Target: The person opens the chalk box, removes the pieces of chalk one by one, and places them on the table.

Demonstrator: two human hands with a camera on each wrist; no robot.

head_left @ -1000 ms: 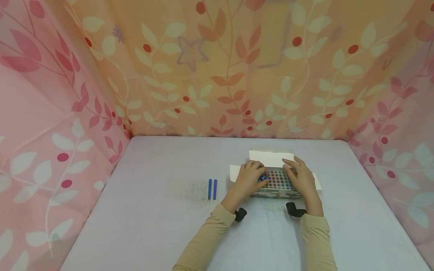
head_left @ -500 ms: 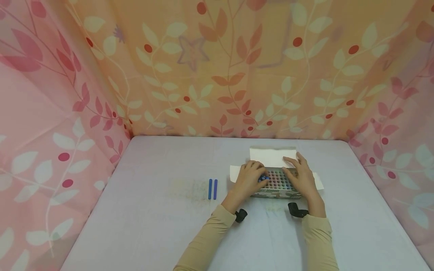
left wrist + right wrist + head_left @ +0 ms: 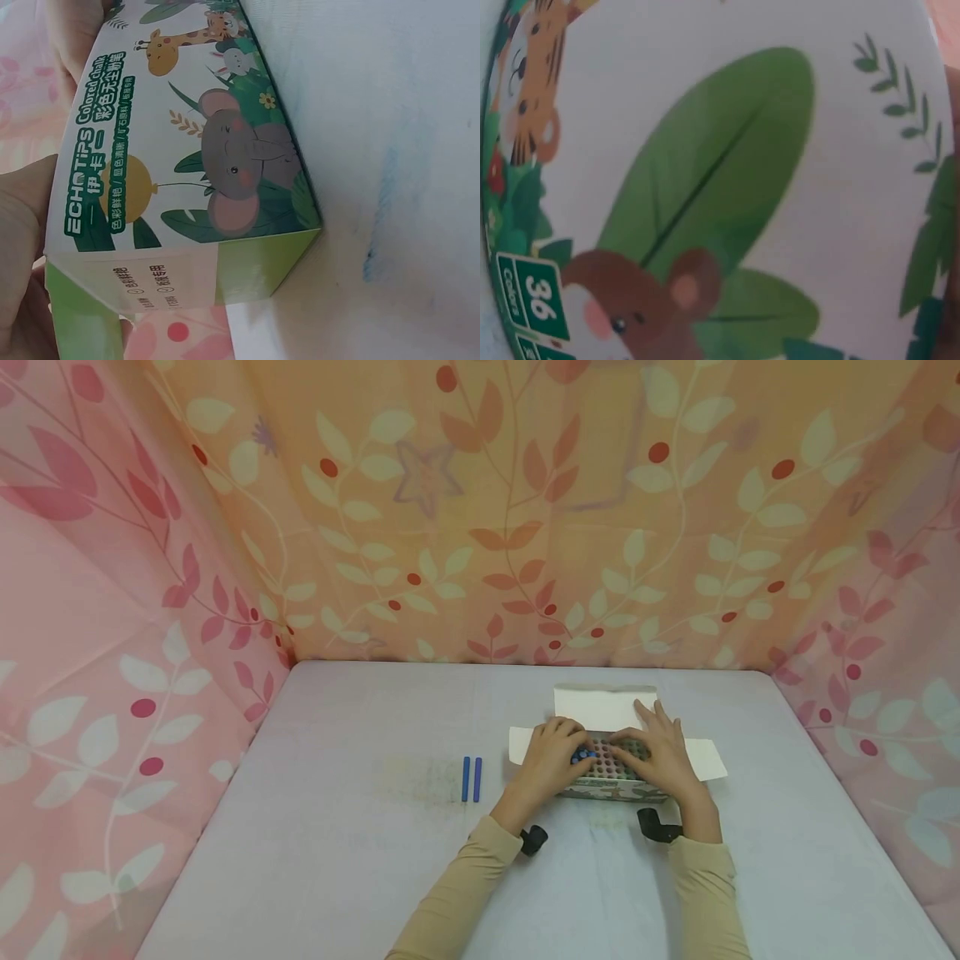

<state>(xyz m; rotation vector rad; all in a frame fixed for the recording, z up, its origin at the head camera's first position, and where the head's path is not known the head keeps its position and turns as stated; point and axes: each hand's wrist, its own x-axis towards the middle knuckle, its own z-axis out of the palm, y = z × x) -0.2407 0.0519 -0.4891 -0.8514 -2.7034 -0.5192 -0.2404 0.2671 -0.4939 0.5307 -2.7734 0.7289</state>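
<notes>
An opened box of colored chalk (image 3: 611, 790) stands on the table, its top showing rows of round chalk ends (image 3: 606, 758). My left hand (image 3: 551, 756) grips the box's left end, thumb and fingers curled over its top around several blue chalks (image 3: 582, 755). Whether it also pinches those chalks is hard to tell. Over the right part of the box is my right hand (image 3: 663, 756), thumb and index finger reaching apart over the chalk rows, other fingers spread. The left wrist view shows the printed box side (image 3: 180, 150) and part of the left hand (image 3: 26, 217). Box print (image 3: 705, 172) fills the right wrist view.
Two chalks, one blue (image 3: 466, 779) and one purple-blue (image 3: 477, 779), lie side by side left of the box. White flaps stick out from the box: back lid (image 3: 596, 706), left flap (image 3: 519, 743), right flap (image 3: 705, 760). Floral curtains (image 3: 480, 527) enclose the table (image 3: 337, 860).
My right hand has shifted leftward over the chalk rows from the box's right end, uncovering more of the right flap. My left hand and the two loose chalks stay in place.
</notes>
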